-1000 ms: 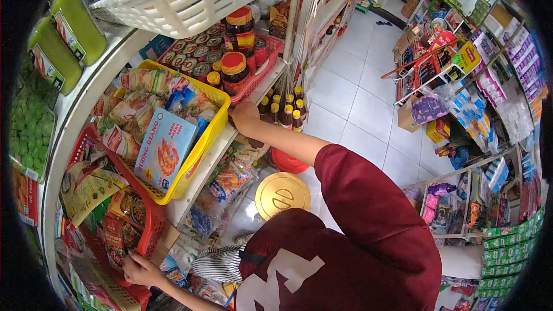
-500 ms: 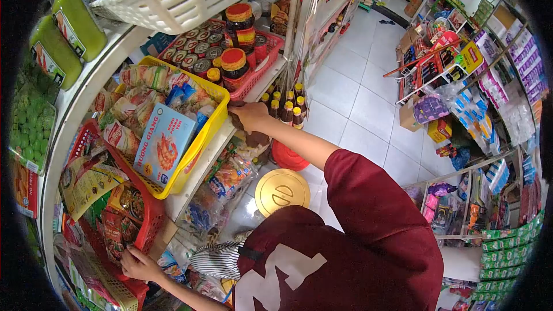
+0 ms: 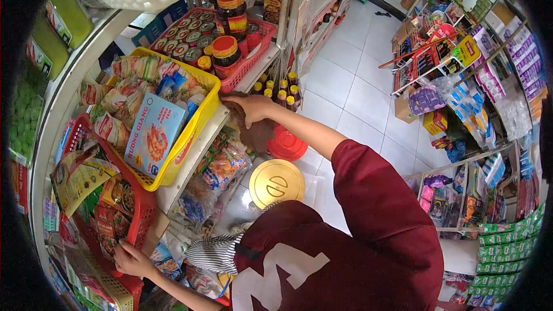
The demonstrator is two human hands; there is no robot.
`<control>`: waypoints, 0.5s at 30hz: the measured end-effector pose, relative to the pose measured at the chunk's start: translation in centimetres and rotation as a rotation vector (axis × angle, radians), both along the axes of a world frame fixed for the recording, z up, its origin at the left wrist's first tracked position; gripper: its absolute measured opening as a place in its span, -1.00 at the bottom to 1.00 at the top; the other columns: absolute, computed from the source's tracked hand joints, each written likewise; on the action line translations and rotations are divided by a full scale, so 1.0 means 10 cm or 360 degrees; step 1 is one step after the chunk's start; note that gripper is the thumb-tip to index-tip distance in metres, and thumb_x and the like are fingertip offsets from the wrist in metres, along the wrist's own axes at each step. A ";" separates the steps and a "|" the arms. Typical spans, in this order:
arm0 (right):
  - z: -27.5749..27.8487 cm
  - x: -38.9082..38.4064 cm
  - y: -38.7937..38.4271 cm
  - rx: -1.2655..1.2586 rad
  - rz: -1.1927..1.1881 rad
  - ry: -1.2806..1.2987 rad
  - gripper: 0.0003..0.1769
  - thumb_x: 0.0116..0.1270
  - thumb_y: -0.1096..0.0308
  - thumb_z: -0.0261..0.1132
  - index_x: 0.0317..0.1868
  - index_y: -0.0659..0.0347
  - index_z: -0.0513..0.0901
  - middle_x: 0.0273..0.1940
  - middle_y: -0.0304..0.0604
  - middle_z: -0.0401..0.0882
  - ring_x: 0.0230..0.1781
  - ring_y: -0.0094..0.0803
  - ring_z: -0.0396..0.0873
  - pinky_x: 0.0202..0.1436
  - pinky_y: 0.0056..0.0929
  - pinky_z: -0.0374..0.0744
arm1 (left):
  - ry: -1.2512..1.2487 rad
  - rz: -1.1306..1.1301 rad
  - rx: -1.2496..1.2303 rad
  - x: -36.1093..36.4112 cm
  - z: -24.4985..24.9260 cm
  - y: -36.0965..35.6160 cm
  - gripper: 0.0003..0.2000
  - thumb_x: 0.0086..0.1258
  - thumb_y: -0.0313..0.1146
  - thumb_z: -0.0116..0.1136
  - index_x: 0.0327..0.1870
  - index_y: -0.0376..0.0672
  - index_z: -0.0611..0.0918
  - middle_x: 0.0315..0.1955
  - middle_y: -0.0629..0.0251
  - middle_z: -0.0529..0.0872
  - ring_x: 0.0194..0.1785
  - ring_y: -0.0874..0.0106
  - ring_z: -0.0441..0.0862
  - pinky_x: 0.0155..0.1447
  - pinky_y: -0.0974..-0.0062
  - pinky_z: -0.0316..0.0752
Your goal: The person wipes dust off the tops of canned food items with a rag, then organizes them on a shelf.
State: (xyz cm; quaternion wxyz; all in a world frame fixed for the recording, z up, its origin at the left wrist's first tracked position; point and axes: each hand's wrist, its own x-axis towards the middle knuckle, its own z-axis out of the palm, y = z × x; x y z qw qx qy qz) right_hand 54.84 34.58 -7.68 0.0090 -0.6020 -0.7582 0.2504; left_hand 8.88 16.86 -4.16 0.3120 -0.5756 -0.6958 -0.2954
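My right hand [image 3: 252,107] presses a dark brown cloth [image 3: 257,133] against the front edge of the white shelf [image 3: 196,155], beside the corner of the yellow basket [image 3: 203,116]. The cloth hangs below my palm. That basket holds snack packets and a blue box with a shrimp picture [image 3: 153,135]. My left hand [image 3: 130,259] grips the lower corner of a red basket [image 3: 145,214] full of packets, down at the left. My dark red sleeve stretches across the middle of the view.
Behind the yellow basket stands a red basket with jars and tins [image 3: 253,60]. Several small brown bottles [image 3: 280,88] sit at the shelf end. Below are a gold round lid [image 3: 276,182], a red lid [image 3: 286,145] and bagged goods. The tiled aisle [image 3: 357,103] runs right, with racks beyond.
My right hand has slid left along the shelf edge toward the yellow basket's corner, and the cloth now hangs in plain sight. My left hand stays on the red basket.
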 end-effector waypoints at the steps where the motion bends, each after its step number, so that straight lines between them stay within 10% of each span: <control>1: -0.07 0.02 0.06 0.0160 0.0079 0.0060 0.15 -0.33 0.30 0.43 0.34 -0.23 0.00 -0.01 0.00 0.50 -0.06 -0.06 0.49 -0.09 -0.21 0.48 | -0.0002 0.0001 0.0008 0.01 0.01 -0.01 -0.68 0.38 -0.18 -0.14 -0.43 -0.23 0.56 -0.52 0.20 0.55 -0.38 0.20 0.47 -0.26 0.34 0.22; 15: 0.08 -0.31 0.21 -0.0093 -0.0122 -0.0345 0.04 -0.26 0.19 0.49 0.30 -0.08 0.15 0.04 -0.12 0.47 0.06 -0.19 0.44 -0.04 -0.18 0.49 | 0.0044 0.0058 -0.0052 -0.12 -0.09 0.00 -0.65 0.37 -0.12 -0.15 -0.30 -0.22 0.60 -0.41 0.21 0.61 -0.31 0.21 0.51 -0.19 0.32 0.25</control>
